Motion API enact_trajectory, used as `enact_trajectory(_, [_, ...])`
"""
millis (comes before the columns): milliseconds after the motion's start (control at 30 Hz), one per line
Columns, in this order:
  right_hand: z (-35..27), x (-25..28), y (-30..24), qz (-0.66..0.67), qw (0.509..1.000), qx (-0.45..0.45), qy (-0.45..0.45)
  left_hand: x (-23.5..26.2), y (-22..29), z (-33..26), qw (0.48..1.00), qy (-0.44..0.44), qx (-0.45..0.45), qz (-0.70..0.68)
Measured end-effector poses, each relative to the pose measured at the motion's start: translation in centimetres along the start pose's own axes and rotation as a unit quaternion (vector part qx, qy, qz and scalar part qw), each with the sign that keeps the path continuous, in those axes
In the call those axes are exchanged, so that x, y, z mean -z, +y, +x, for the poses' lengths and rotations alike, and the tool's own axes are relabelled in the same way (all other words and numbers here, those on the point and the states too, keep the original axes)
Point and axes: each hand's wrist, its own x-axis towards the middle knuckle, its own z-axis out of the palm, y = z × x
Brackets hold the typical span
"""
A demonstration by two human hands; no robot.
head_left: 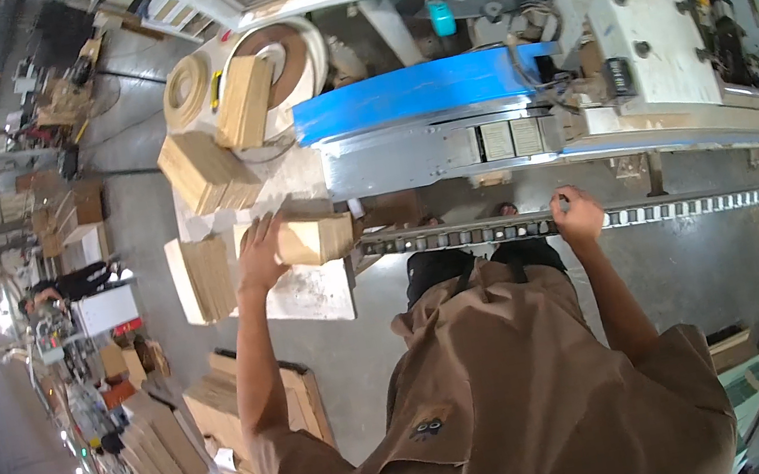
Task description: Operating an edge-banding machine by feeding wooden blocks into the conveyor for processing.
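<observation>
My left hand (263, 252) lies with its fingers spread over the left end of a stack of light wooden boards (319, 237). That stack rests on a white worktable (309, 295), at the left end of a roller rail (471, 235). My right hand (580, 213) is at the rail, its fingers curled together; whatever they hold, if anything, is too small to make out. Across from me runs a long machine with a blue cover (415, 94) and a grey metal bed (397, 161).
More board stacks (200, 281) and bundles (206, 171) stand on the worktable, near a roll of edge banding (188, 86) and a large reel (307, 57). A white machine housing (640, 44) stands at the right. Panels (212, 409) are piled on the floor behind left. Another person (73, 284) is far left.
</observation>
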Motion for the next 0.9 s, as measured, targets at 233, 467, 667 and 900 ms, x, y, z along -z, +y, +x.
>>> enact_trajectory(233, [-0.3,0.0,0.0,-0.004,0.999,-0.025,-0.021,5.7,7.3,1.4,0.986,0.151,-0.064,-0.017])
enact_trajectory(467, [-0.3,-1.1,0.7,0.037,0.998,-0.001,0.052,1.1,24.5,13.6,0.943,0.184,-0.258,-0.105])
enact_trajectory(667, [1.3,-2.3,-4.2,0.442,0.870,-0.156,-0.155,-5.0,31.2,19.5,0.937,0.225,-0.238,-0.126])
enact_trajectory(900, [3.4,-1.9,-8.4,0.726,0.569,-0.313,-0.223,-6.3,32.8,19.8,0.909,0.295,-0.272,-0.111])
